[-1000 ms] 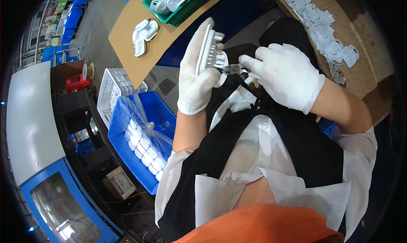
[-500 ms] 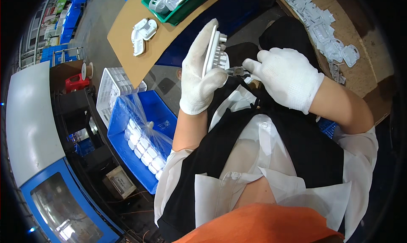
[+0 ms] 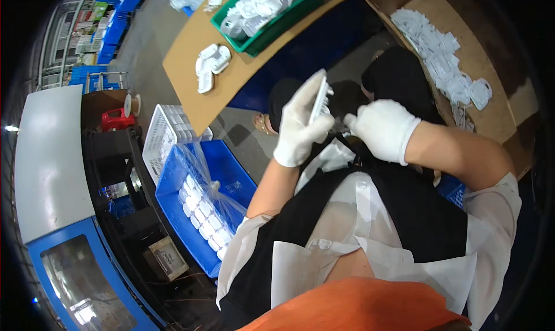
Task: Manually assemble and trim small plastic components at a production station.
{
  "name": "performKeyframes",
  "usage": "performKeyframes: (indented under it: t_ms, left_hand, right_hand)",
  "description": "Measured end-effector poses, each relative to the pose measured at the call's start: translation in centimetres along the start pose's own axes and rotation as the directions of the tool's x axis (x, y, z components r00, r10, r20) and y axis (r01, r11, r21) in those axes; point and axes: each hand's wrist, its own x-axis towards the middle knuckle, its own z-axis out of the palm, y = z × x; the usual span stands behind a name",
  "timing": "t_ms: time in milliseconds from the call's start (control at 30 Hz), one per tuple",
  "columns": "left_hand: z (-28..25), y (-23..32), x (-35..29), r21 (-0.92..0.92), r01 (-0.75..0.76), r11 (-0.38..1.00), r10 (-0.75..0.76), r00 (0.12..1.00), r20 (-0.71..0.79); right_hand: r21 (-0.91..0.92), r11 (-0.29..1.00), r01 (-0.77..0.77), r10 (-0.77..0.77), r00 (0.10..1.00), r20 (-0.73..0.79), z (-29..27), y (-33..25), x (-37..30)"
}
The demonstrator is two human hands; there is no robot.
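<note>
My left hand (image 3: 298,131), in a white glove, grips a white plastic part (image 3: 319,101) between thumb and fingers. The part stands on edge, its row of short prongs turned to the right. Close by on the right is my gloved right hand (image 3: 386,130), its fingers curled round a small metal tool that looks like pliers (image 3: 340,125). Most of that tool is hidden by the glove, and its tip lies near my left thumb. Whether it touches the part, I cannot tell. Both hands are in front of my black apron.
A brown tabletop (image 3: 188,51) bears a green crate (image 3: 272,39) full of white parts and a few loose white pieces (image 3: 213,62). On the left stand a blue bin (image 3: 231,172) of white parts, a white basket (image 3: 153,140) and a machine (image 3: 55,157). White parts (image 3: 439,56) lie on cardboard at right.
The whole view has shifted, with the surroundings lower and further right. My hands still hold the part and the tool close together; the part is turned more edge-on, and the tool shows less.
</note>
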Motion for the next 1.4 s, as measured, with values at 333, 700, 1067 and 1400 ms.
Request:
performKeyframes:
  t_ms: [333, 700, 1067, 1400]
  left_hand:
    - [-5.7, -3.0, 8.0, -0.452, 0.075, 0.889, -0.129, 0.987, -0.090]
    - [-19.2, -5.9, 26.1, -0.230, 0.056, 0.972, -0.174, 0.827, -0.534]
    - [-12.3, -9.5, 11.8, -0.483, 0.045, 0.874, -0.326, 0.792, -0.516]
    - [-9.1, -11.5, 3.7, -0.495, 0.144, 0.857, -0.391, 0.807, -0.442]
  right_hand:
    - [0.718, 0.692, -0.070, 0.277, 0.945, -0.175, 5.8, 4.3, -2.1]
    - [0.319, -0.948, -0.006, 0.018, 0.997, 0.073, 9.5, 6.0, -6.3]
    - [0.907, 0.210, -0.366, 0.968, 0.205, -0.142, 11.2, 25.8, -5.4]
    - [0.936, 0.024, -0.350, 0.995, -0.083, -0.056, 21.0, 33.7, -0.8]
